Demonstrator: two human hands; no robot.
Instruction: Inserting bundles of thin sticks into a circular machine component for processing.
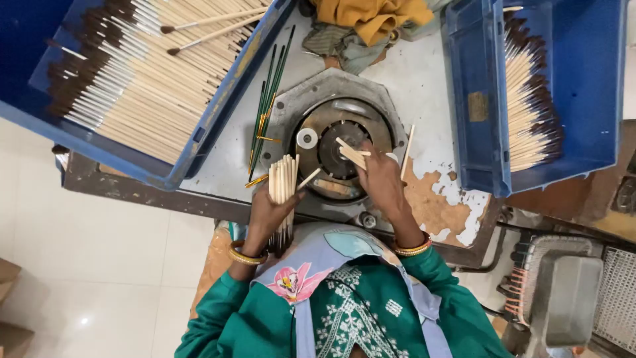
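Note:
My left hand (268, 215) grips a bundle of pale wooden paintbrushes (283, 182), handles pointing away from me, dark bristle ends toward my body. My right hand (379, 178) holds a few brushes (351, 154) over the centre of a round metal machine head (341, 142) set in an octagonal grey plate (291, 99). One loose brush (407, 152) lies beside my right hand. Both wrists wear gold bangles.
A blue crate (199, 136) full of brushes tilts at the upper left; another blue crate (474, 106) with brushes stands at the upper right. Green-handled brushes (267, 99) lie on the worn white table (424, 79). Yellow cloth (371, 16) sits at the back. A grey machine (563, 298) is at lower right.

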